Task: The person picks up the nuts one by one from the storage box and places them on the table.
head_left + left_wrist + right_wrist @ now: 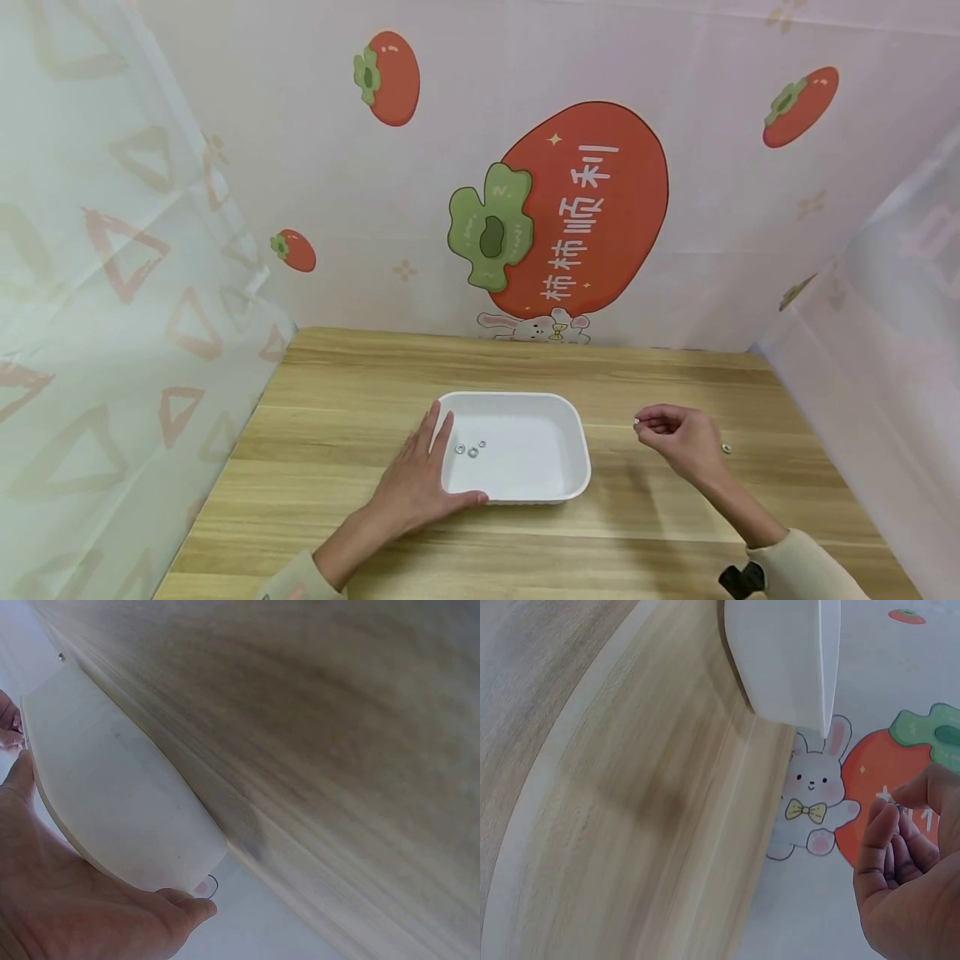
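A white rectangular tray sits on the wooden table. My left hand spans its near left corner, fingers spread straight along the left rim and thumb along the front rim; the left wrist view shows this hand against the tray's outer wall. Inside the tray, towards the left, lie three small silvery metal nuts. To the right of the tray, my right hand pinches a small metal nut between thumb and fingertips, above the table. Fingertips mostly cover this piece in the right wrist view.
Another small metal nut lies on the table beyond the right hand. Wooden tabletop surrounds the tray. A printed cloth with persimmons hangs behind the table, and pale cloth sides stand at left and right.
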